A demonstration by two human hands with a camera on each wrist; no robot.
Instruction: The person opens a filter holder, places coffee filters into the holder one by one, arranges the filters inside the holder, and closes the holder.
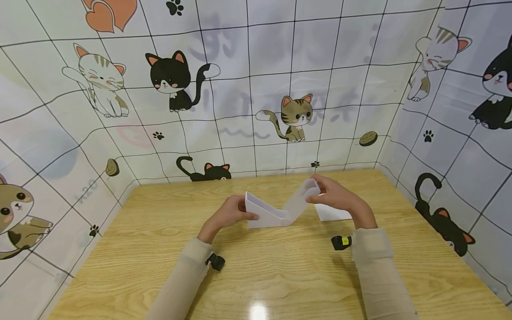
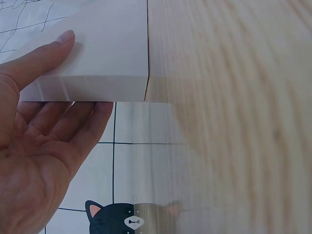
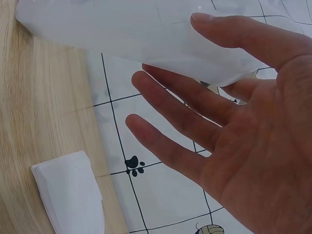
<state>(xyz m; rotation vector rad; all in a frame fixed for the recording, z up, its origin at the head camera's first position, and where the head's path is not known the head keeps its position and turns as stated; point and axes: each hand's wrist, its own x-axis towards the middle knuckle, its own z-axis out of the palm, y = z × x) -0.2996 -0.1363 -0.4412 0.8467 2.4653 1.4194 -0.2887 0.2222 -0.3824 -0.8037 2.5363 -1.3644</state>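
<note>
In the head view my left hand [image 1: 230, 213] grips the left end of a white, flat-sided box-like piece [image 1: 262, 217]. The left wrist view shows the thumb on the broad face of this white piece [image 2: 109, 46], the fingers behind its lower edge. A thin, slightly see-through white sheet [image 1: 299, 203] curves up from its right end. My right hand [image 1: 334, 192] holds the raised end of this sheet between thumb and fingers. In the right wrist view the other fingers of the right hand [image 3: 234, 112] are spread below the sheet [image 3: 117, 34]. Whether sheet and piece are joined is unclear.
A folded white piece [image 1: 333, 213] lies on the wooden table [image 1: 280, 271] under the right hand, also seen as a white piece [image 3: 73, 195] in the right wrist view. A cat-print cloth [image 1: 240, 89] hangs behind the table and along both sides.
</note>
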